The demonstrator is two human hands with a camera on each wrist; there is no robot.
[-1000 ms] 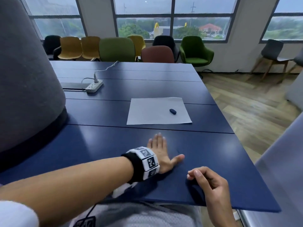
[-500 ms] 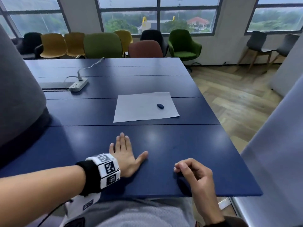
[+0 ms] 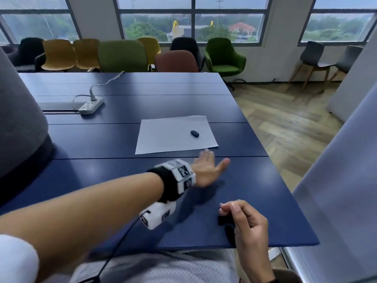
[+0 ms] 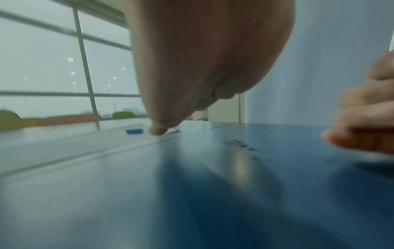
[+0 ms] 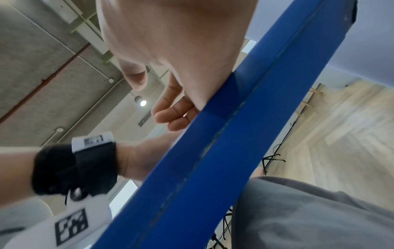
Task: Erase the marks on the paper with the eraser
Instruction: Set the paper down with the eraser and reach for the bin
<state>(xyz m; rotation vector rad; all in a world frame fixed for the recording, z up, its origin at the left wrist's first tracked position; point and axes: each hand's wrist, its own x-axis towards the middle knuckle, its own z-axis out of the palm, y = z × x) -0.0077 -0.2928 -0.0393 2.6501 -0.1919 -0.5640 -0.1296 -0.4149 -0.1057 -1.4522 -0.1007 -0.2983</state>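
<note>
A white sheet of paper point(image 3: 163, 135) lies flat on the blue table point(image 3: 114, 180), and I can make out no marks on it from here. A small dark eraser point(image 3: 194, 133) rests on the sheet's right part, with nothing touching it. My left hand point(image 3: 211, 163) hovers just short of the paper's near edge, fingers straight and thumb spread, holding nothing. In the left wrist view the eraser point(image 4: 134, 131) shows just beyond a fingertip. My right hand point(image 3: 234, 209) rests near the table's front edge with loosely curled fingers, and I see nothing in it.
A white power strip point(image 3: 90, 106) with its cable lies at the table's far left. Coloured chairs point(image 3: 122, 56) line the far side under the windows. A grey rounded object point(image 3: 18, 119) stands at my left and a pale panel point(image 3: 336, 180) at my right.
My left hand has lifted off the table and moved forward and right, towards the paper's near edge. The right hand has stayed near the front edge.
</note>
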